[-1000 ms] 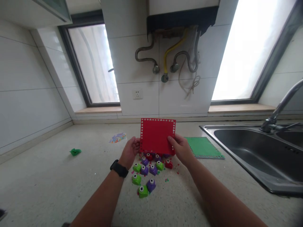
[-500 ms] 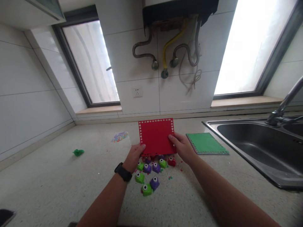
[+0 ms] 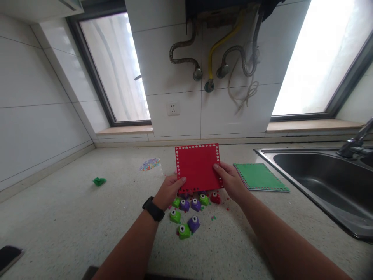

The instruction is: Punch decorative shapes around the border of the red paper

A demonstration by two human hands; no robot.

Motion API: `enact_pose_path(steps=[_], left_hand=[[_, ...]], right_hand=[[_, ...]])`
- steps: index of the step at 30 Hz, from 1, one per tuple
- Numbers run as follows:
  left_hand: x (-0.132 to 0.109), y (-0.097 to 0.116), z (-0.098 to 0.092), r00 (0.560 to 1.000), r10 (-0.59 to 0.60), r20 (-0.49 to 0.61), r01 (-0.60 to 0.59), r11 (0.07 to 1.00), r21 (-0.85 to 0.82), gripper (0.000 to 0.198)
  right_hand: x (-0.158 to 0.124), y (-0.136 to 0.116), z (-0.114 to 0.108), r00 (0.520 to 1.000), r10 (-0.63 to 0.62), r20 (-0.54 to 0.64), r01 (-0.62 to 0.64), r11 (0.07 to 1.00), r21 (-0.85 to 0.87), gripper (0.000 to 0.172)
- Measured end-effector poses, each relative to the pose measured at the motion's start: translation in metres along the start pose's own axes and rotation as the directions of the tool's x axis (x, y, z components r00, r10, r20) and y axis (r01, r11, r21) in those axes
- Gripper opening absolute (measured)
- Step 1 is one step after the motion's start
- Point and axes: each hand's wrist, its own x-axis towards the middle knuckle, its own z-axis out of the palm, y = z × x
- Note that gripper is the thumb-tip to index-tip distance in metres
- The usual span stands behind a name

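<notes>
Since 1 second ago the left hand [image 3: 170,190] has slid from the side edge of the red sheet [image 3: 198,166] down to its lower left corner, with the thumb now lying across the front. The right hand [image 3: 230,179] keeps its place on the lower right edge.

Both hands are closed on the sheet, thumbs in front and fingers behind. It stands nearly upright between them, facing the person, just above the table [image 3: 72,217]. Its long axis runs from side to side, from 1 hand to the other, with the right end a little higher than the left. Neither hand is nearer, since each already grips a lower corner.

The sheet is plain red, slightly wider than tall, and looks stiff enough to stand unsupported. A row of small punched holes shows pale along its top and both sides. The bottom edge is partly hidden by the hands.

Directly below the hands, a cluster of small green, purple and red paper punches [image 3: 189,212] sits on the table among scattered coloured specks. Just right of the right hand lies a green sheet [image 3: 260,177], flat, and beyond it the sink [image 3: 320,175]. A black watch [image 3: 153,209] is on the left wrist. Well to the left of the left hand lies a crumpled green scrap [image 3: 99,181].
</notes>
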Motion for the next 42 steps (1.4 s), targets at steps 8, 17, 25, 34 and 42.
enact_pose_path(steps=[8, 17, 25, 34, 42], left_hand=[[-0.003, -0.003, -0.002, 0.993, -0.013, 0.116, 0.01, 1.0, 0.024, 0.052], [0.006, -0.009, -0.005, 0.999, 0.014, -0.038, -0.008, 0.987, 0.163, 0.048], [0.01, -0.02, -0.006, 0.997, -0.028, -0.075, 0.034, 0.996, 0.079, 0.057], [0.013, -0.026, -0.009, 0.997, -0.016, -0.082, 0.026, 0.991, 0.132, 0.052], [0.01, -0.019, -0.003, 0.995, 0.003, -0.096, 0.008, 0.993, 0.117, 0.051]], right_hand=[[-0.005, 0.001, 0.004, 0.997, 0.021, 0.068, -0.017, 0.998, -0.055, 0.046], [0.017, -0.009, -0.041, 0.98, -0.196, -0.045, 0.15, 0.862, -0.485, 0.042], [0.005, -0.037, -0.042, 0.825, 0.367, 0.43, 0.325, 0.314, -0.892, 0.034], [-0.016, -0.012, -0.04, 0.855, 0.289, 0.43, 0.384, 0.205, -0.9, 0.028], [-0.01, -0.01, -0.049, 0.968, 0.115, 0.222, 0.045, 0.793, -0.608, 0.04]])
